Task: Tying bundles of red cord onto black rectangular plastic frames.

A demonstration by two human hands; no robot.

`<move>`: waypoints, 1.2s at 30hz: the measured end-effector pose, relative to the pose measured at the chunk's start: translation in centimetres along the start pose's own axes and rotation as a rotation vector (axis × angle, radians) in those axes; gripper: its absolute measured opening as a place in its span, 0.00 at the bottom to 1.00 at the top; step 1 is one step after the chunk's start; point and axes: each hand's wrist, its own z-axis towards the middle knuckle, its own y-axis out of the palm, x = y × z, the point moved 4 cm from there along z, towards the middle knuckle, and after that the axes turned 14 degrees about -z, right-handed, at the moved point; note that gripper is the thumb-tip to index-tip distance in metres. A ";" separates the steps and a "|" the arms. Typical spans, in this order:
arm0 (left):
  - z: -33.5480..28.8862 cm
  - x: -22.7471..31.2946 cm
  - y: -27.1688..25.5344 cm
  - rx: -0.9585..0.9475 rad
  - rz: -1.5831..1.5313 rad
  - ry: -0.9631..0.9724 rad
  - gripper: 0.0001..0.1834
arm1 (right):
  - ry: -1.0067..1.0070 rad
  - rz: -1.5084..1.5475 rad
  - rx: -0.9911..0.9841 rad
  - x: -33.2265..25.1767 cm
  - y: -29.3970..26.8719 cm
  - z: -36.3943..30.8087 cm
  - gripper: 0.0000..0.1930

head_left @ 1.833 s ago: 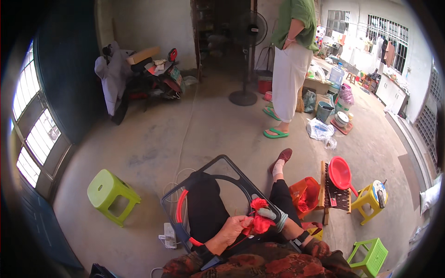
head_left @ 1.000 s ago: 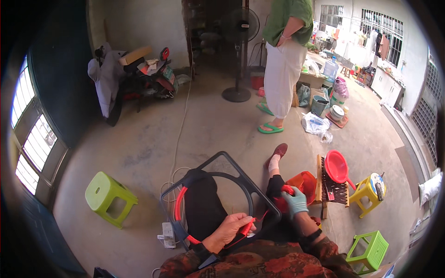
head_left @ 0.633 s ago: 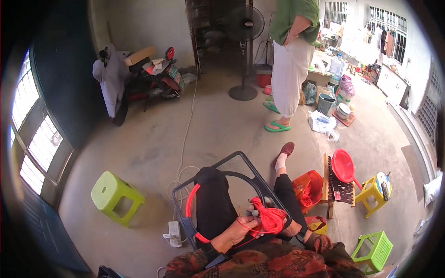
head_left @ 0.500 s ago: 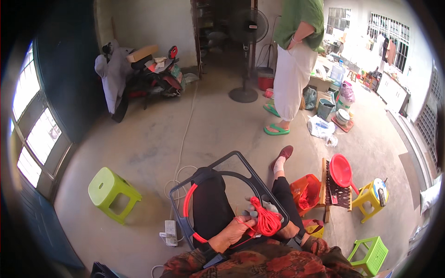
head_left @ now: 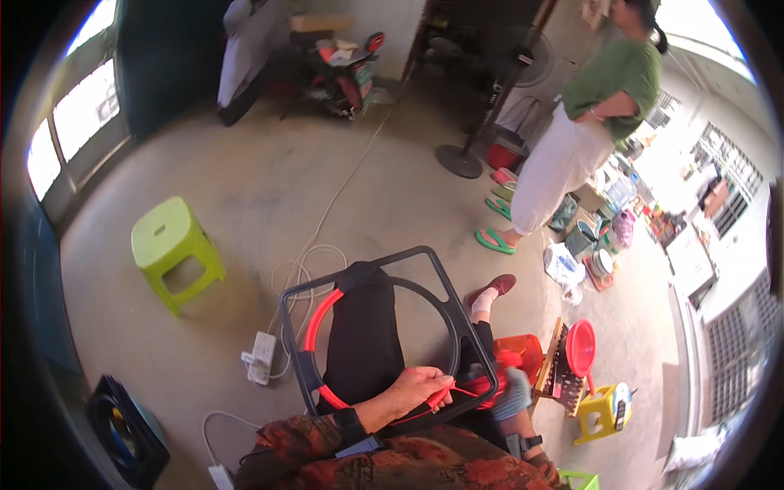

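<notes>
Red cord [head_left: 490, 392] sits bundled at the lower R corner of the black frame [head_left: 461, 322], which lies across our lap; its inner ring is wrapped red on the L. Our bare L hand [head_left: 418, 390] pinches a strand btwn thumb & fingers, nr. the ring's lower R arc. Our gloved R hand [head_left: 513, 392] is blurred, w/ the bundle right beside its fingers; grip: cannot tell.

Containers, R side: orange bag [head_left: 531, 351], just beyond the R hand; red matl. shows at its mouth, but we can't tell if inside or in front. Red scoop [head_left: 581, 347], w/ handle, rests at the R edge of the wooden rack [head_left: 552, 351]. Farther out: grey pail [head_left: 581, 238], contents too small to ID; white plastic bag [head_left: 563, 263], adj. to pail, w/ a blue patch. Red bucket [head_left: 504, 155] stands nr. the fan base [head_left: 459, 162].
</notes>
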 end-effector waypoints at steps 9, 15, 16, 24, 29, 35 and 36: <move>0.0 0.8 -2.0 -0.129 -0.045 0.015 0.13 | -0.249 0.473 -0.025 -9.4 -8.7 -6.9 0.18; -0.7 2.0 -1.3 -0.134 -0.158 0.045 0.14 | -0.100 0.061 0.250 -8.8 -15.1 -9.8 0.18; -0.8 2.2 -1.0 -0.116 -0.165 0.040 0.13 | -0.101 -0.016 0.237 -8.7 -15.3 -9.6 0.16; 0.8 2.3 0.7 -0.084 0.017 0.092 0.12 | -0.256 -1.463 0.565 -7.9 -11.0 -1.0 0.14; 2.5 0.9 1.3 -0.066 -0.141 -0.112 0.15 | -0.130 -0.704 0.589 -2.6 -3.4 5.7 0.13; 2.5 0.0 2.2 0.020 0.091 -0.165 0.17 | 0.204 0.161 -0.142 2.0 4.8 6.1 0.22; 2.5 -0.2 2.4 -0.007 0.091 -0.165 0.17 | 0.260 0.128 -0.248 2.4 5.0 5.6 0.24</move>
